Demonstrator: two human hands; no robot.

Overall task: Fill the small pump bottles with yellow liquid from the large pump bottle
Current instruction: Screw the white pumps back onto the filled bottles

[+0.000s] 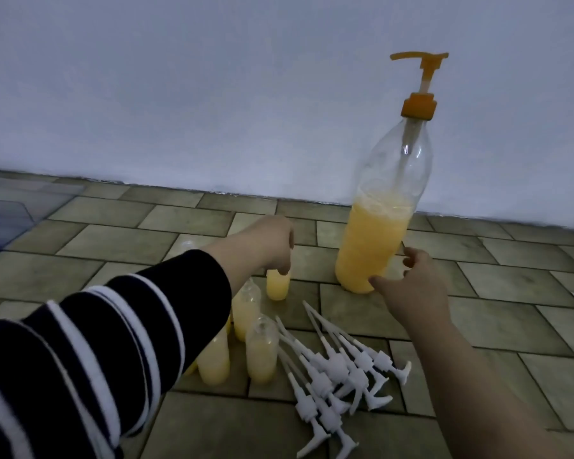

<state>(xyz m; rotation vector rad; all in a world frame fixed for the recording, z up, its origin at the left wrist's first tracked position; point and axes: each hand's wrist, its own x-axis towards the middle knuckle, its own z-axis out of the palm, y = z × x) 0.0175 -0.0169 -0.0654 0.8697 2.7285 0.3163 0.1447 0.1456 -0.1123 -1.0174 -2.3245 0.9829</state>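
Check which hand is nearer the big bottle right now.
Right. The right hand is at the base of the big bottle, thumb about touching it. The left hand is off to the bottle's left, fingers on top of a small bottle.

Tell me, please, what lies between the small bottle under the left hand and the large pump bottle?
Only bare floor tile lies between the small bottle and the large pump bottle, in the head view.

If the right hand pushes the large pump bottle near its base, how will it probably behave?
The large pump bottle is tall and narrow, yet its yellow liquid fills only the lower half, so it will probably slide on the tiled floor rather than tip. It likely feels heavy. Its thin clear wall may dent where the right hand presses.
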